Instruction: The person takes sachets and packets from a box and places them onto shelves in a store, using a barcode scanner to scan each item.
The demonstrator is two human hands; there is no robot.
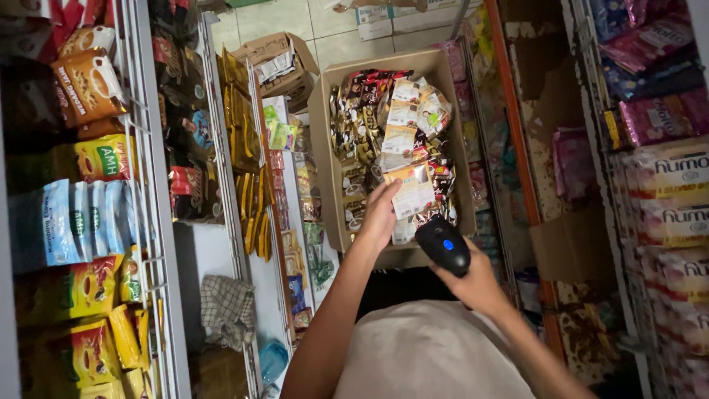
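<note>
The person stands between packed shop shelves, looking down into an open cardboard box (325, 148) in the upper middle of the frame, filled with strips of small sachets in brown, gold and cream. The left hand (379, 218) reaches into the box near its lower edge, fingers clamped on a pale sachet strip (412, 191) and tipping it up off the heap. The right hand (476, 284), just below and right of that, has its fingers wrapped around a black handheld scanner (442, 244) with a small blue light on top, its nose aimed up towards the strip. To my eye the scan goes best if the strip is held flat and steady, its printed code facing the scanner and lifted clear of the glossy packets beneath, so only one code sits in the beam. A wire shelf (159, 244) of yellow and blue bags runs down the left of the frame, pink packets (650, 111) along the right
</note>
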